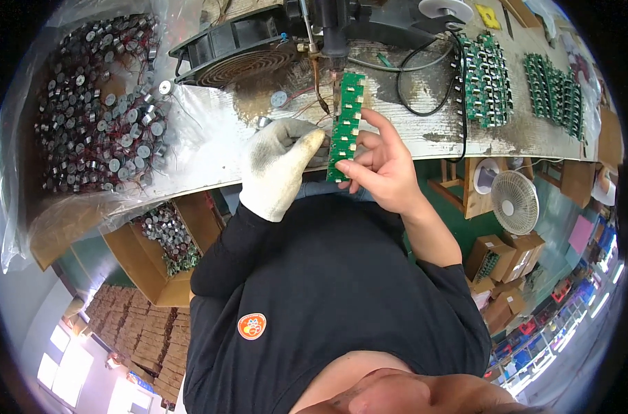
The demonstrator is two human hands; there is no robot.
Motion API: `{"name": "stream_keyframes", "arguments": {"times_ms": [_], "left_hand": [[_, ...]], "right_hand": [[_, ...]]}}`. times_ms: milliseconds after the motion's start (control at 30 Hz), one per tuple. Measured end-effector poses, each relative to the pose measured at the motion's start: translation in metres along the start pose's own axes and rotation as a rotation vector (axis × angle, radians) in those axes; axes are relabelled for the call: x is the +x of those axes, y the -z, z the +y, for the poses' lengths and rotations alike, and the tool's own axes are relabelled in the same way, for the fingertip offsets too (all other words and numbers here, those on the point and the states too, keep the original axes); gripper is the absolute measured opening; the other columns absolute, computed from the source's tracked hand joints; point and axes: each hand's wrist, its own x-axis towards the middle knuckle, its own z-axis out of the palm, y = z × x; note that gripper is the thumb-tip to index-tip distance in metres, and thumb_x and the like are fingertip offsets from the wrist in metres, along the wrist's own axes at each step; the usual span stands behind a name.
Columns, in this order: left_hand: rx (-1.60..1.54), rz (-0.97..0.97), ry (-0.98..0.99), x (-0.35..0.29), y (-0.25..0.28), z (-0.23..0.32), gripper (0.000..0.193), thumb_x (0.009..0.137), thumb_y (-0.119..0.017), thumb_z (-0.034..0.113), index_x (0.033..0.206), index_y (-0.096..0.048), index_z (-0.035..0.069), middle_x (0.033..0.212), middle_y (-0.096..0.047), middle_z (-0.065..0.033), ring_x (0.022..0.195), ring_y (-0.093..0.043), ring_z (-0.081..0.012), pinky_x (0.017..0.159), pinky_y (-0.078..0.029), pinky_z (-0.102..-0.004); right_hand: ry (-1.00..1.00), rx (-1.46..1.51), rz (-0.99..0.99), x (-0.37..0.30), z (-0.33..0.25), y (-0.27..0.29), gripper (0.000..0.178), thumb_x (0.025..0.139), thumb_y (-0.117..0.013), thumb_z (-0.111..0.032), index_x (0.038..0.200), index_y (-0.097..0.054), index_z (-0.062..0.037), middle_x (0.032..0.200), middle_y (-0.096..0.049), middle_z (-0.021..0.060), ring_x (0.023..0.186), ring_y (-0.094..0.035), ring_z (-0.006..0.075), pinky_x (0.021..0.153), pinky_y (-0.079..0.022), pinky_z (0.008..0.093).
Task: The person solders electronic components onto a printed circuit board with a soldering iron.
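My bare right hand [388,165] grips a long green circuit board strip [346,127] with a row of small white connectors, thumb on its face and fingers behind. The strip stands nearly upright, its far end by the tip of a black soldering machine [335,41]. A white knit glove covers my left hand [276,165]. It is closed, its thumb pointing at the strip's left edge; what its fingers pinch is hidden. A small round motor [263,122] lies just beyond the glove, and another motor [278,99] with red wires sits farther off.
At left, a big heap of small wired motors [107,110] lies on clear plastic [196,148]. A black fan [234,55] stands behind my left hand. Stacks of populated green boards [486,79] are at right, beside a black cable [424,114]. Below the bench edge stands an open carton [141,255].
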Motion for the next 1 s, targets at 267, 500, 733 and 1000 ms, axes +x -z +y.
{"name": "stream_keyframes", "arguments": {"times_ms": [267,500,733,1000], "left_hand": [[0.038,-0.002,-0.006,0.006,-0.003,-0.001,0.016,0.087,-0.064,0.011,0.091,-0.062,-0.004,0.082,-0.065,-0.0069,0.074,-0.061,-0.0105,0.066,-0.05,-0.024],[0.096,0.025,-0.038,0.009,-0.003,-0.002,0.016,0.087,-0.065,0.012,0.09,-0.062,-0.004,0.082,-0.065,-0.0067,0.073,-0.06,-0.0098,0.065,-0.048,-0.0237],[0.162,0.03,-0.091,0.007,-0.006,0.003,0.017,0.086,-0.065,0.013,0.089,-0.064,-0.004,0.078,-0.065,-0.006,0.072,-0.059,-0.0095,0.064,-0.048,-0.0237],[0.17,0.031,-0.074,0.006,-0.004,-0.007,0.016,0.087,-0.064,0.013,0.089,-0.064,-0.003,0.079,-0.065,-0.0055,0.072,-0.059,-0.0093,0.063,-0.048,-0.0236]], "right_hand": [[0.055,0.008,0.008,0.002,0.002,0.001,0.071,0.083,-0.062,0.005,0.141,-0.023,-0.0048,0.102,-0.059,0.0138,0.067,-0.064,0.0151,0.051,-0.051,0.0228],[0.07,0.0,0.029,0.005,0.002,0.001,0.074,0.081,-0.06,0.012,0.142,-0.021,-0.0035,0.111,-0.056,0.0214,0.064,-0.064,0.0161,0.053,-0.054,0.0252],[0.081,-0.035,0.046,0.005,-0.002,0.0,0.073,0.081,-0.06,0.012,0.142,-0.022,-0.003,0.11,-0.057,0.0198,0.064,-0.064,0.0159,0.053,-0.054,0.0256],[0.087,-0.049,0.053,0.001,0.008,0.002,0.072,0.083,-0.063,0.006,0.141,-0.023,-0.0048,0.104,-0.059,0.0154,0.066,-0.065,0.016,0.05,-0.05,0.0225]]}}
